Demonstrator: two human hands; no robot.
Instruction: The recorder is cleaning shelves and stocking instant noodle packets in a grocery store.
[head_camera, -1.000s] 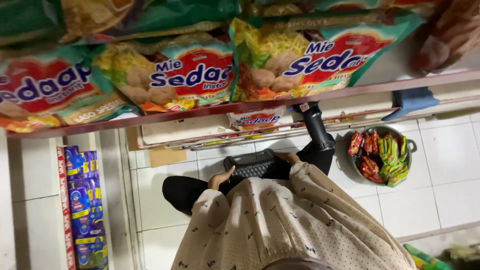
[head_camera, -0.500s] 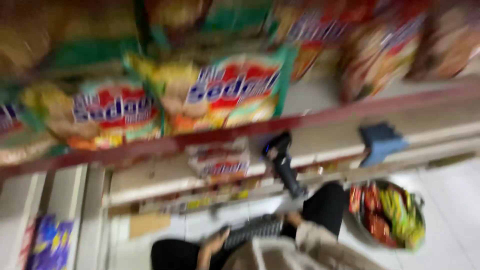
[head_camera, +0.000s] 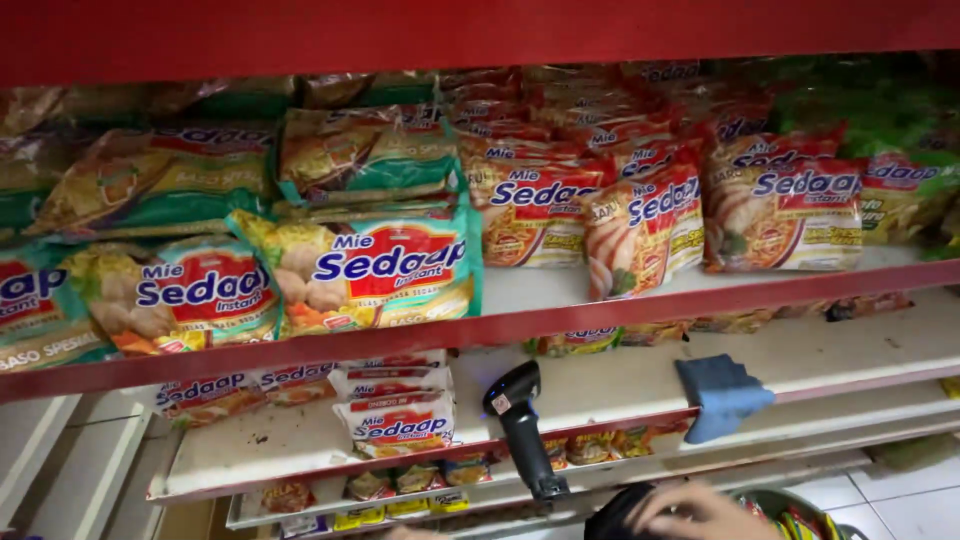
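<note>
At the bottom edge of the view, a hand (head_camera: 700, 512), apparently the person's right, lay with its fingers spread loosely over a dark rounded shape (head_camera: 612, 518), holding nothing that could be made out; only a sliver of the other hand (head_camera: 412, 533) showed at the frame's lower edge, and its grip could not be told. Just left of the spread hand, a black handheld barcode scanner (head_camera: 522, 428) stood upright with its head level with the lower shelf (head_camera: 610, 385), apart from both hands. A folded blue cloth (head_camera: 722, 394) hung over the front lip of that white, red-edged shelf to the scanner's right, while a short stack of white-and-red instant noodle packets (head_camera: 398, 408) sat to its left. A bowl of mixed small packets (head_camera: 800, 520) peeked in at the lower right, beside the spread hand. Beyond and above, the upper shelf (head_camera: 560, 322) carried rows of noodle packs: green-and-yellow packets (head_camera: 352, 268) leaning at the front left, red-and-white packets (head_camera: 640, 225) standing in files at the centre and right, and green packs (head_camera: 880, 130) dimly visible at the far right rear.
</note>
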